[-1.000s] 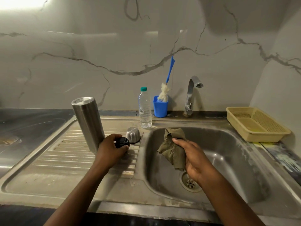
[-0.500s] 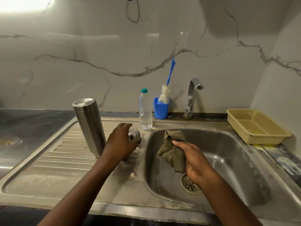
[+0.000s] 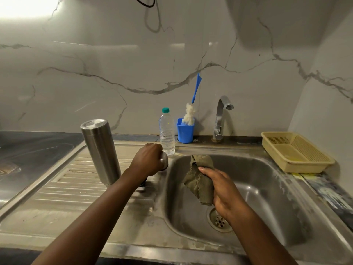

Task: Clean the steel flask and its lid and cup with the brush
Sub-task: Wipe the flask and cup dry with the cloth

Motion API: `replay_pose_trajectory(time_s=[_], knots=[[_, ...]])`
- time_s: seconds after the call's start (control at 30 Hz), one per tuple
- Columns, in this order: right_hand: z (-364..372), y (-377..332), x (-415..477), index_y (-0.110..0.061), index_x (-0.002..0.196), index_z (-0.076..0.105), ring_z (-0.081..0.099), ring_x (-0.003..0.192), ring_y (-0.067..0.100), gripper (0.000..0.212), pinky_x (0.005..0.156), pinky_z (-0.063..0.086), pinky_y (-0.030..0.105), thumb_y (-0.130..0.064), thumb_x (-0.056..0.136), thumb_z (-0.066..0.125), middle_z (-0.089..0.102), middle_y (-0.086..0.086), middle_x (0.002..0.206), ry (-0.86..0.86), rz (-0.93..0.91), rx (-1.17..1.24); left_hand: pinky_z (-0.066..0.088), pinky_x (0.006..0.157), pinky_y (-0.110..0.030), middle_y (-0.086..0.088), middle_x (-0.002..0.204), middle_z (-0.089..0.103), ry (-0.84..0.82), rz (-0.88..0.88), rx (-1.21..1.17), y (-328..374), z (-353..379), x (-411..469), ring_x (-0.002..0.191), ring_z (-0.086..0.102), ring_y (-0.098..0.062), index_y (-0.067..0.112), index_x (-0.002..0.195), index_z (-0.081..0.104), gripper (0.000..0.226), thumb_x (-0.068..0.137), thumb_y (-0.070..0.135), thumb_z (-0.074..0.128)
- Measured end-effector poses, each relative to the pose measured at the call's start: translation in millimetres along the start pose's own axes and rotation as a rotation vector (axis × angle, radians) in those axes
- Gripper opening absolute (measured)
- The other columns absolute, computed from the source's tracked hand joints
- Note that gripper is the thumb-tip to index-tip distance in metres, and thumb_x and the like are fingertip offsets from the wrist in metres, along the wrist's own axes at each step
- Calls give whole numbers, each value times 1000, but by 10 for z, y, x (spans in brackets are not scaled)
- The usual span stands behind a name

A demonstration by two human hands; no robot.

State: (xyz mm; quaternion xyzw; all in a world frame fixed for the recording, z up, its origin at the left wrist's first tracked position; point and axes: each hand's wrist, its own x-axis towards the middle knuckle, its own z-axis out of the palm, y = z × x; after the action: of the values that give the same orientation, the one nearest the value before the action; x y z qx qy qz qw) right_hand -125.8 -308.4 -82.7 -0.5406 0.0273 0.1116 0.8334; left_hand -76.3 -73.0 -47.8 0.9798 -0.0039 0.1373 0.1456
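So the steel flask (image 3: 100, 152) stands on the drainboard (image 3: 63, 188), and right beside it the left hand (image 3: 148, 159) has its grip wrapped over the small steel cup (image 3: 164, 160). Further back, the brush (image 3: 189, 115) sits in a blue holder (image 3: 185, 132). The right hand (image 3: 223, 188) has its grip bunched on an olive cloth (image 3: 198, 180) over the sink (image 3: 267, 197).

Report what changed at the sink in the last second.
The left hand let go of the small black lid and moved farther back to the small steel cup, which it now grips. The right hand still holds the olive-green cloth; the tall steel flask has not moved.
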Motion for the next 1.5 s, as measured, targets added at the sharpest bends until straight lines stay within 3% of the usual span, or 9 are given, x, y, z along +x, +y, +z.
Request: replay_pose_trajectory(time_s=[0.2,0.43,0.73,0.93,1.07,1.1,1.2,1.37,1.5], knots=[[24,-46,-28,-18,108,77,75,93,19,18,76,54,30,-28,101,64,80,4,97,123,-182,-181,60,96,-35,12,122,70,-62,92,-624,320,-38,-195,107,69,-8,25,129,71,54,80,29,91],[58,-22,-71,-25,116,72,71,98,5,20,83,54,16,-19,105,57,78,-8,104,15,-415,-429,64,90,-46,-1,111,76,-104,53,-1037,567,245,-369,101,77,-24,15,124,73,48,81,12,90],[6,-19,31,-28,111,73,74,93,13,26,67,55,19,-38,108,50,79,-1,99,84,-260,-472,64,89,-38,-3,123,75,-160,53,-1198,548,386,-481,107,76,-23,22,138,61,67,80,4,90],[-23,98,40,-34,123,68,70,95,4,20,79,52,24,-32,105,58,75,-11,103,11,-424,-738,60,79,-21,-3,117,74,-83,-24,-1207,514,392,-474,100,76,-9,16,129,62,54,83,1,85],[-15,114,36,-34,154,47,41,142,-7,49,115,35,21,-25,106,56,49,-21,154,-101,-580,-886,62,85,-28,-9,117,73,-98,70,-1164,576,433,-544,106,74,-16,13,130,58,59,82,-11,80],[-6,99,42,-35,150,51,48,137,-5,46,112,41,24,-25,106,56,56,-18,149,-85,-574,-843,64,85,-33,-11,118,72,-116,69,-1196,587,435,-552,107,75,-21,13,133,56,61,82,-11,80],[-3,39,52,-31,117,70,71,93,7,19,84,57,39,-27,107,54,76,-4,99,30,-443,-593,64,88,-52,-17,120,73,-149,82,-1290,598,413,-538,107,73,-39,21,139,51,73,80,-5,86],[-9,46,92,-25,121,73,74,105,19,27,97,58,42,-36,106,53,79,0,108,96,-265,-298,64,87,-39,-12,119,77,-88,4,-1444,588,332,-522,108,76,-31,19,143,49,71,85,-9,79],[39,74,8,-26,120,72,75,89,10,21,77,60,32,-29,105,57,78,-8,95,92,-388,-446,61,98,-45,-11,119,77,-95,-23,-1464,568,330,-537,111,75,-30,17,142,51,59,91,-2,75]])
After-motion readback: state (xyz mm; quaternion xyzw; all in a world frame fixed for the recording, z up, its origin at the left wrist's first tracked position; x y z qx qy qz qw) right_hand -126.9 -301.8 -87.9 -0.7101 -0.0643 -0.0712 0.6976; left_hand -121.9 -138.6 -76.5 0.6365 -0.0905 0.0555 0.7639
